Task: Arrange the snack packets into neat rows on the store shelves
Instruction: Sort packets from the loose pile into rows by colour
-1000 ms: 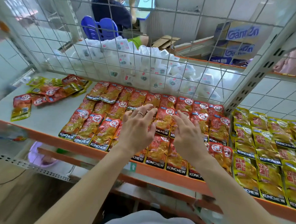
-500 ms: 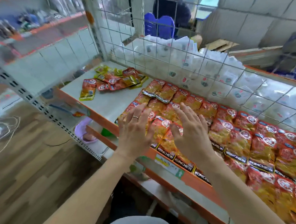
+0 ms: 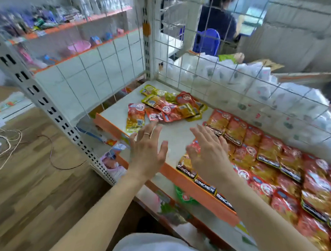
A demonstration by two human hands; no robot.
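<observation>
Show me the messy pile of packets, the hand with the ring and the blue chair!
messy pile of packets (image 3: 168,108): head view, a red packet mid-pile.
left hand with the ring (image 3: 147,151): head view, back of the hand.
blue chair (image 3: 208,40): head view, its backrest.

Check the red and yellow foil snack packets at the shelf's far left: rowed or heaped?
Heaped: the red and yellow foil snack packets overlap at mixed angles, unlike the flat red packet rows to their right.
</observation>
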